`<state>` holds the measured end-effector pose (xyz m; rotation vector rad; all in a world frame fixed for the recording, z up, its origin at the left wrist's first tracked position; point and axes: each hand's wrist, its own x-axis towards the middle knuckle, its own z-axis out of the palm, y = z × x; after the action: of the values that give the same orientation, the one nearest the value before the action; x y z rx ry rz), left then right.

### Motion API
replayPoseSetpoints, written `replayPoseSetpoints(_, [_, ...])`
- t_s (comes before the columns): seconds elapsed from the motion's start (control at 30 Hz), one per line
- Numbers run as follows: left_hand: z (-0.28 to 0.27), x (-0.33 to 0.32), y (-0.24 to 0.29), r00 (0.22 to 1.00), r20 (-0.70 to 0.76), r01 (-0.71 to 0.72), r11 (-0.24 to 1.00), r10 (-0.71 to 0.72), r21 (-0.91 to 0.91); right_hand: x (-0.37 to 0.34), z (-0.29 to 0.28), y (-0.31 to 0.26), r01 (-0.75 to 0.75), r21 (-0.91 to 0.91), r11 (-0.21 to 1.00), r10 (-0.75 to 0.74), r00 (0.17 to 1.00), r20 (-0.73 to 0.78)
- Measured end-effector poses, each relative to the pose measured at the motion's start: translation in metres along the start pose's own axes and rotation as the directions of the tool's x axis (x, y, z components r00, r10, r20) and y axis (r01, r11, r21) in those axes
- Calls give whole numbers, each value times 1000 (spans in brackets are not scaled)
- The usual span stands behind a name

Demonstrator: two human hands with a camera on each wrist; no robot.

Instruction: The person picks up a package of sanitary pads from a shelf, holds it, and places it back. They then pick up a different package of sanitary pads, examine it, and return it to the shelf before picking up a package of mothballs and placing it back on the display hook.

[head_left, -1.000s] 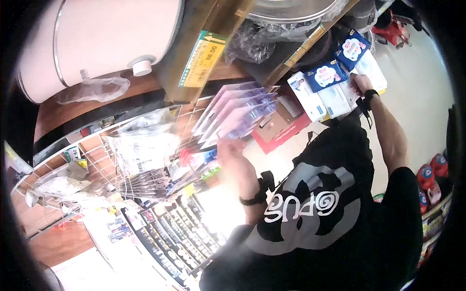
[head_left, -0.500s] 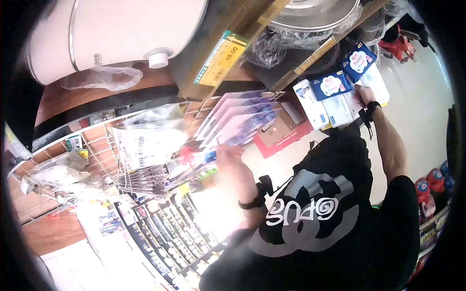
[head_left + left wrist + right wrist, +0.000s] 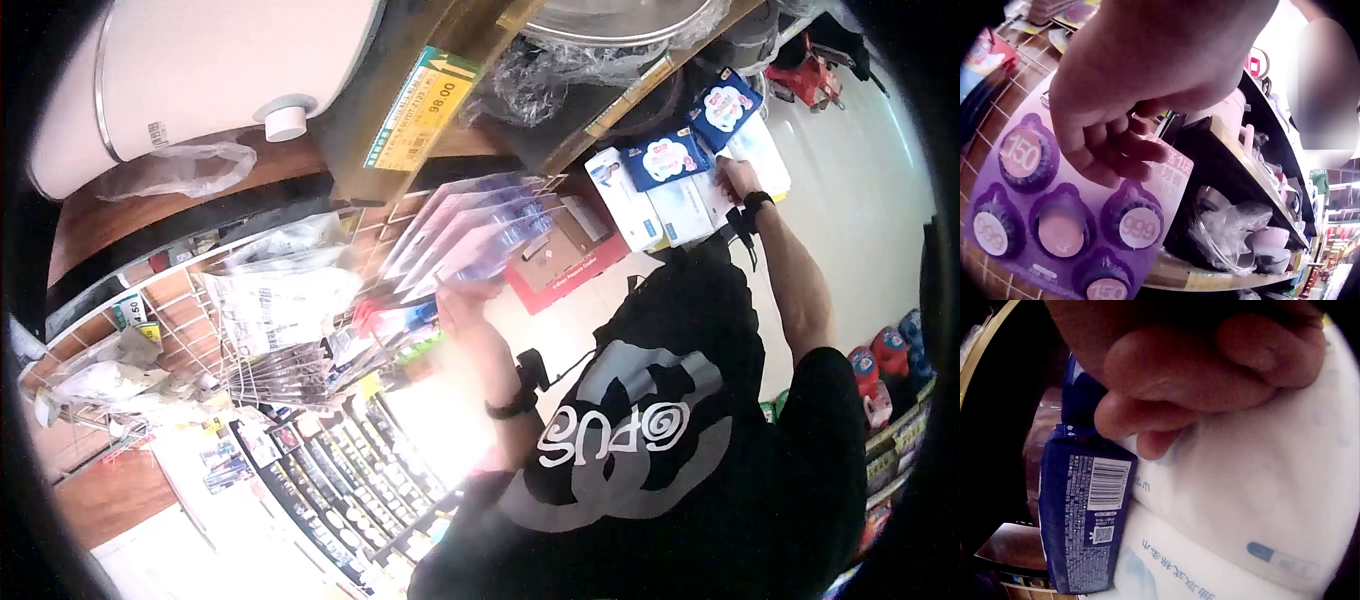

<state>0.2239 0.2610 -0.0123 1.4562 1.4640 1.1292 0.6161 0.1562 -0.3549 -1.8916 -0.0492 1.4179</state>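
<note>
My right hand (image 3: 738,180) lies over the white soft tissue packs, its fingers curled against the top of a white tissue pack (image 3: 1260,487). A blue pack with a barcode (image 3: 1088,512) stands beside those fingers in the right wrist view; two blue packs (image 3: 665,160) sit on the white ones. My left hand (image 3: 470,308) is raised beside the hanging blister cards (image 3: 440,235), fingers loosely bent with nothing visible in them. In the left wrist view it overlaps a purple card of round pieces (image 3: 1022,250) marked 150 and 999.
A red-edged cardboard box (image 3: 565,255) lies between the cards and tissue packs. A wire rack (image 3: 190,300) carries plastic-wrapped goods (image 3: 285,305). Above juts a wooden shelf edge with a price tag (image 3: 425,110), beside a large pink container (image 3: 220,80). Red bottles (image 3: 880,360) stand at far right.
The head view swings slightly right and then back left. My right hand stays at the white packs and my left hand stays by the hanging cards.
</note>
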Motion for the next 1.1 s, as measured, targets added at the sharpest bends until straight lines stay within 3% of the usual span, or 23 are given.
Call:
replayPoseSetpoints(0.03, [2,1,1,1000,2,2,1000,-2,-5,-1,-1,-3,1,-15,1000,-1,1000,1])
replayPoseSetpoints(0.07, [-5,4,-10,998,23,-69,993,67,100,-2,-2,-5,-34,-17,999,35,999,27])
replayPoseSetpoints(0.17, [6,1,-5,1000,10,7,996,-6,-89,3,-2,0,5,21,1000,-6,999,45])
replayPoseSetpoints(0.47, [6,2,-10,1000,10,-19,995,20,-98,-1,-3,-5,-45,1,999,45,998,42])
replayPoseSetpoints(0.53, [1,5,-15,993,33,-118,988,115,98,2,-1,-3,-29,19,999,28,998,50])
replayPoseSetpoints(0.6, [0,5,-18,995,37,-90,993,88,75,6,-2,1,-29,15,999,29,999,27])
replayPoseSetpoints(0.63, [2,4,-11,999,30,-16,999,17,-39,-2,-2,-1,23,49,999,-24,999,31])
replayPoseSetpoints(0.67, [14,-2,12,995,-22,95,994,-97,-54,-3,-4,-3,-13,-4,1000,13,999,48])
replayPoseSetpoints(0.7, [10,-3,10,998,26,64,997,-63,-51,-2,-2,-1,-5,-17,1000,5,1000,14])
replayPoseSetpoints(0.77, [4,-6,11,994,37,99,995,-99,13,-14,-3,-9,4,22,1000,-5,999,33])
replayPoseSetpoints(0.83, [6,-16,13,991,27,124,975,-131,187,-15,-1,-15,-62,21,998,61,998,5])
replayPoseSetpoints(0.87, [-10,-15,-4,988,114,53,929,-101,367,-18,-1,-16,-45,17,999,45,999,2])
replayPoseSetpoints(1.0, [-4,-32,-46,863,454,1,898,-224,441,-27,-1,-24,-62,41,997,63,998,-17])
replayPoseSetpoints(1.07, [9,-37,-58,763,566,-66,834,-312,548,-30,-1,-27,-80,35,996,81,996,-27])
replayPoseSetpoints(1.1, [22,-41,-57,759,559,-37,835,-333,549,-30,-1,-27,-68,17,998,69,997,-33])
